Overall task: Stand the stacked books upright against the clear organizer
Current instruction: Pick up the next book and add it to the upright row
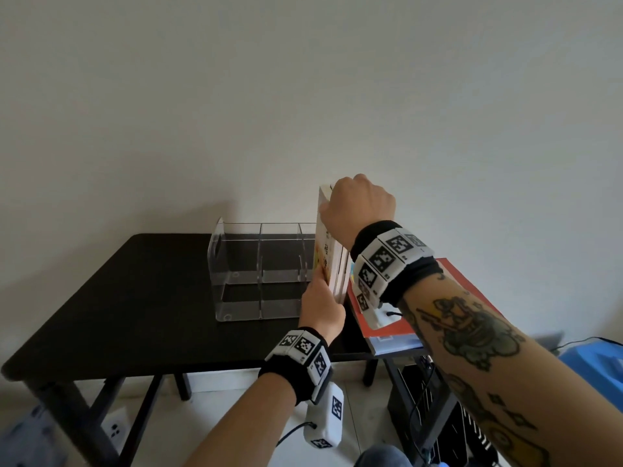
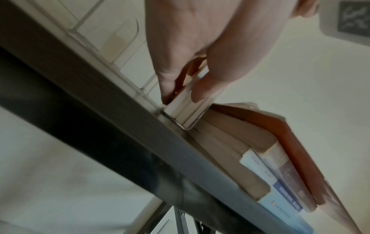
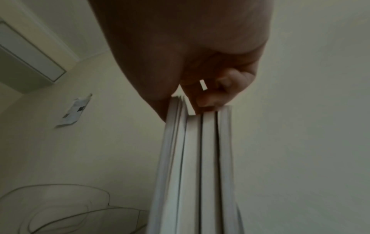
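**Both hands steady the books at the organizer's end**

Right hand (image 1: 359, 205) clamps the top edge of the upright books (image 1: 332, 261), fingers curled over and thumb on the near side; the left hand (image 1: 322, 306) pinches their lower near corner, thumb on one cover and fingers on the other. These books stand on the table (image 1: 118, 298) with one cover against the right end of the organizer (image 1: 256, 264).

Several thin paperbacks make up the bundle, so it is probably light but floppy and slippery between covers; I judge they will fan or slide apart unless squeezed flat from both faces, top and bottom, as now. The organizer looks like light acrylic and may skid if pushed hard.

Just right of the standing books lies a flat stack (image 1: 404, 318) with a red cover on top, overhanging the table's edge; it crowds the bundle's foot and could be knocked off. A blue object (image 1: 596, 362) sits lower right.
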Action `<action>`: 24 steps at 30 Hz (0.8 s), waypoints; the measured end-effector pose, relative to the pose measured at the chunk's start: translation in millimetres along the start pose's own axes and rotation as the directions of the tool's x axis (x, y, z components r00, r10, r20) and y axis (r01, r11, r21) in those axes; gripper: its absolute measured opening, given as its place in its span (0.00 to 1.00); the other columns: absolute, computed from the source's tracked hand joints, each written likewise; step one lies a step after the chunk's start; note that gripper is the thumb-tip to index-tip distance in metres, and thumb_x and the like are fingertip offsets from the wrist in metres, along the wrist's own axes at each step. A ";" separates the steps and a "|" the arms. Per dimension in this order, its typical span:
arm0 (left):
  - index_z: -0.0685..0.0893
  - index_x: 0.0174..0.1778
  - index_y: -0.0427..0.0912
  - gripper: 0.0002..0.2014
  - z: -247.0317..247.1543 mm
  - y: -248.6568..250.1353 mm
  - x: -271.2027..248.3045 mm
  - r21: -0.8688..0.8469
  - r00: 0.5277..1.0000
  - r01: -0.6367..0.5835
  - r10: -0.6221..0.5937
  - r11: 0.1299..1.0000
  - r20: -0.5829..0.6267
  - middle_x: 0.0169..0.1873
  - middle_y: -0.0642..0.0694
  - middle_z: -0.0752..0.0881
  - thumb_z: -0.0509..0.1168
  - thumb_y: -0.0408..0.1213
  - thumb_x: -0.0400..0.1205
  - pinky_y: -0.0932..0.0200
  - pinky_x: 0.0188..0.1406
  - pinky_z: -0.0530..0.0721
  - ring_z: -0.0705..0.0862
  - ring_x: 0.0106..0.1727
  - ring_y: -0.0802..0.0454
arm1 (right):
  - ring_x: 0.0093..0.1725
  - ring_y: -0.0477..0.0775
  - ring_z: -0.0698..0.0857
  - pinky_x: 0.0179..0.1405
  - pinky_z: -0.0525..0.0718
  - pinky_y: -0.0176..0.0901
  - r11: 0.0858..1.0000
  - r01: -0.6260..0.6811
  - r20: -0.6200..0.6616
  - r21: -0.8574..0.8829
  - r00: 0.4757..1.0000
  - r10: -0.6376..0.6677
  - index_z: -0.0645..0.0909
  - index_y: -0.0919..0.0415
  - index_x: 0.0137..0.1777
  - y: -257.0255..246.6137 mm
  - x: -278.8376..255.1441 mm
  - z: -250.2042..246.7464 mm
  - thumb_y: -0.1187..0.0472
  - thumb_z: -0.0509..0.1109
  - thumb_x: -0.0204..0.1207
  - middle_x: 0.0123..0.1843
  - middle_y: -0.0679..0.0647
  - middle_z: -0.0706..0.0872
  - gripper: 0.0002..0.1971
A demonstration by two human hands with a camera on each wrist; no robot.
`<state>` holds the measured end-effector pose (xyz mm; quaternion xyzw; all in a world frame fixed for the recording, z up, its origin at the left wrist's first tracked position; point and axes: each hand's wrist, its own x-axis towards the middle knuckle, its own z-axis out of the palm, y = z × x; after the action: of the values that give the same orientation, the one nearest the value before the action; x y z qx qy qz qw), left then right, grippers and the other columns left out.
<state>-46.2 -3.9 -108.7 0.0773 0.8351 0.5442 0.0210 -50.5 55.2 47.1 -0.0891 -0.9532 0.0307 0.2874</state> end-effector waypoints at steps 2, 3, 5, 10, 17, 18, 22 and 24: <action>0.62 0.83 0.46 0.36 0.1 1.7 2.6 0.006 1.000 -0.003 0.003 1.000 0.015 0.71 0.40 0.80 0.60 0.20 0.79 0.48 0.70 0.79 0.80 0.71 0.41 | 0.32 0.55 0.76 0.33 0.70 0.45 0.999 -0.013 -0.032 0.030 0.999 0.014 0.71 0.58 0.34 7.1 0.5 -0.8 0.53 0.59 0.80 0.39 0.52 0.76 0.15; 0.61 0.84 0.46 0.37 0.5 2.1 3.7 0.007 1.000 -0.004 0.004 1.000 0.022 0.71 0.39 0.80 0.59 0.19 0.79 0.48 0.71 0.79 0.80 0.71 0.40 | 0.34 0.56 0.77 0.34 0.70 0.45 0.998 -0.030 -0.040 0.051 0.999 0.032 0.72 0.57 0.36 11.4 1.0 -1.7 0.50 0.59 0.81 0.39 0.52 0.77 0.15; 0.57 0.85 0.47 0.39 1.8 1.8 5.8 0.000 0.999 -0.005 0.005 1.000 0.034 0.72 0.38 0.79 0.58 0.18 0.79 0.47 0.71 0.79 0.80 0.71 0.40 | 0.35 0.56 0.77 0.35 0.69 0.45 0.993 -0.073 -0.041 0.089 0.996 0.077 0.72 0.57 0.40 20.6 1.4 -3.6 0.47 0.57 0.82 0.38 0.51 0.77 0.16; 0.55 0.85 0.52 0.40 4.8 0.0 13.0 -0.040 0.999 0.007 -0.005 0.999 0.050 0.69 0.42 0.81 0.58 0.20 0.79 0.46 0.71 0.79 0.82 0.69 0.41 | 0.41 0.59 0.77 0.39 0.69 0.45 0.945 -0.239 0.005 0.222 0.970 0.244 0.74 0.59 0.49 55.9 -1.0 -3.2 0.53 0.52 0.83 0.44 0.54 0.81 0.13; 0.58 0.85 0.49 0.37 5.1 2.3 10.5 -0.083 0.999 -0.028 0.031 0.996 0.041 0.66 0.44 0.83 0.62 0.25 0.81 0.49 0.68 0.81 0.83 0.67 0.43 | 0.65 0.67 0.77 0.66 0.76 0.58 0.867 -0.493 0.412 -0.073 0.776 0.477 0.75 0.66 0.67 134.0 -13.2 31.6 0.42 0.63 0.70 0.66 0.64 0.79 0.32; 0.57 0.85 0.48 0.38 5.0 2.5 9.9 -0.079 0.999 -0.030 0.033 0.996 0.040 0.67 0.44 0.82 0.62 0.24 0.80 0.49 0.69 0.80 0.83 0.67 0.43 | 0.65 0.66 0.78 0.66 0.76 0.57 0.868 -0.482 0.451 -0.124 0.751 0.482 0.76 0.65 0.67 141.6 -17.4 35.3 0.39 0.65 0.70 0.66 0.63 0.79 0.34; 0.57 0.85 0.50 0.39 6.2 2.6 9.7 -0.084 0.999 -0.017 0.020 0.996 0.029 0.68 0.43 0.82 0.62 0.24 0.79 0.46 0.70 0.80 0.82 0.68 0.42 | 0.63 0.60 0.82 0.62 0.80 0.46 0.884 -0.431 0.618 -0.183 0.648 0.444 0.76 0.61 0.71 164.9 -34.8 50.4 0.34 0.73 0.69 0.66 0.58 0.82 0.38; 0.56 0.86 0.49 0.40 6.7 2.7 9.6 -0.080 1.000 -0.008 0.009 0.997 0.023 0.68 0.42 0.82 0.62 0.24 0.79 0.46 0.69 0.80 0.82 0.67 0.41 | 0.63 0.58 0.82 0.61 0.79 0.45 0.882 -0.429 0.648 -0.196 0.618 0.445 0.74 0.61 0.73 169.4 -40.7 53.7 0.34 0.75 0.67 0.66 0.57 0.83 0.41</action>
<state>-54.6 4.7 -108.6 0.0863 0.8121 0.5762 0.0315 -21.0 213.5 -38.3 -0.3039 -0.9403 0.1193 -0.0960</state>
